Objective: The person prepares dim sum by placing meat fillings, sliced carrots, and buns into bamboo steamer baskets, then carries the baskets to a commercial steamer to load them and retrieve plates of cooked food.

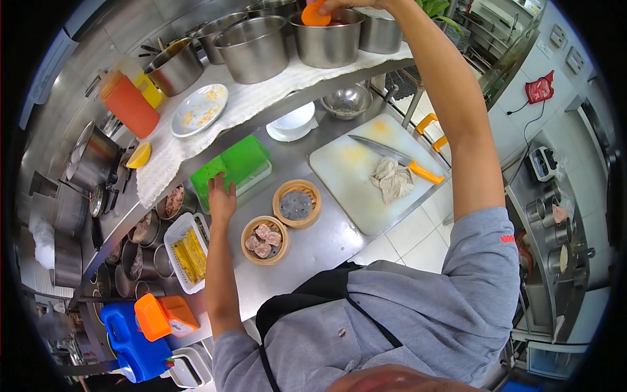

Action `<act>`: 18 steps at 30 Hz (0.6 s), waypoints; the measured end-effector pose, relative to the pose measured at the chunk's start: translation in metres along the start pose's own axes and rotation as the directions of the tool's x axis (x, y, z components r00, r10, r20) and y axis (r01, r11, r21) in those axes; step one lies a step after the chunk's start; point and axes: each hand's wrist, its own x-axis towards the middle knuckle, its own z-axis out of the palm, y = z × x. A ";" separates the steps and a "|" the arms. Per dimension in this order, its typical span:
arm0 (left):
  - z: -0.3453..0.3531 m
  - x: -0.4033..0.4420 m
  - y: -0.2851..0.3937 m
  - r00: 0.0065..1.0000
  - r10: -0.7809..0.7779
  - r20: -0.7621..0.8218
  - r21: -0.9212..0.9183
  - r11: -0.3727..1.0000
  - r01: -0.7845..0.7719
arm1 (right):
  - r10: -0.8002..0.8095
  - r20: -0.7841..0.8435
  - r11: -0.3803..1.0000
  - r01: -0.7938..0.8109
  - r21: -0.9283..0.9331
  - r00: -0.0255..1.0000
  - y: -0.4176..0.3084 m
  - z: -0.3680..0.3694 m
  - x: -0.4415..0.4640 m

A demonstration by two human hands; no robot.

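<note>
At the top edge, my right hand (336, 4) is partly cut off by the frame. It grips a round orange object (316, 14), whose exact kind I cannot make out, at the rim of a steel pot (326, 44) on the shelf. My left hand (222, 196) has its fingers apart, at the near left edge of a bright green lid (236, 162) on a shallow container. Just right of that arm, one bamboo steamer basket (264, 259) carries several pink meat pieces (264, 239). Beside it, a second bamboo steamer basket (315, 206) shows only a perforated dark liner.
A white cutting board (339, 202) bears an orange-handled knife (385, 150) and a crumpled cloth (393, 179). On the shelf above stand more pots (252, 52), a plate with scraps (200, 110) and an orange squeeze bottle (130, 108). A white basket (175, 251) holds yellow strips.
</note>
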 end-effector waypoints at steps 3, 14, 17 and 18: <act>-0.003 0.001 0.008 0.999 0.027 -0.021 0.003 1.000 -0.027 | 0.081 0.040 0.996 -0.082 0.024 0.996 -0.025 -0.001 -0.009; 0.001 0.002 0.015 0.995 0.077 -0.066 -0.051 0.995 -0.080 | 0.088 0.344 0.887 0.083 -0.454 0.935 -0.044 0.025 0.025; 0.001 0.000 0.014 0.998 0.044 -0.055 -0.038 0.998 -0.046 | 0.119 0.347 0.867 0.073 -0.493 0.930 -0.038 0.028 0.030; 0.001 -0.001 0.012 0.997 0.040 -0.060 -0.039 0.998 -0.043 | 0.090 0.334 0.858 0.098 -0.504 0.938 -0.042 0.027 0.028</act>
